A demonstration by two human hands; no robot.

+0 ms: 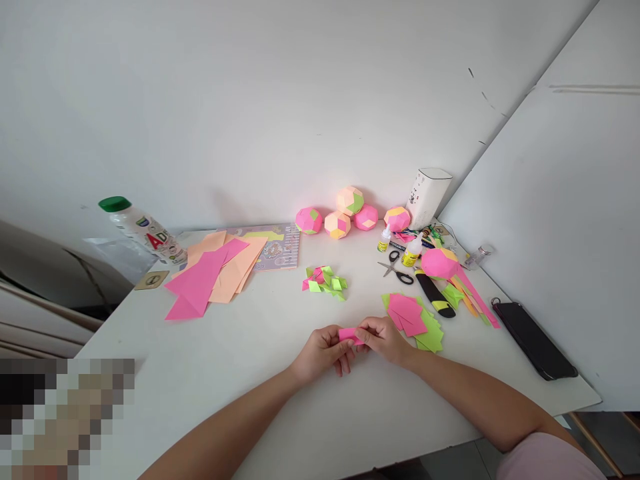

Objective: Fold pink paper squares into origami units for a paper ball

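Observation:
A small folded piece of pink paper (pixel 347 335) is held between my two hands above the white table. My left hand (pixel 325 350) pinches its left end, thumb on top. At the other end, the fingers and thumb of my right hand (pixel 383 339) grip the same piece. To the right lies a stack of pink and green paper squares (pixel 407 315). Beyond my hands is a little heap of folded green and pink paper pieces (pixel 327 283).
Several faceted paper balls (pixel 337 225) sit by the wall. Scissors (pixel 399 268), glue bottles (pixel 413 251), a black-yellow cutter (pixel 434 291) and a black phone (pixel 535 339) lie rightward. Leftward are large paper sheets (pixel 203 280), a notebook (pixel 280 253) and a white bottle (pixel 145 233).

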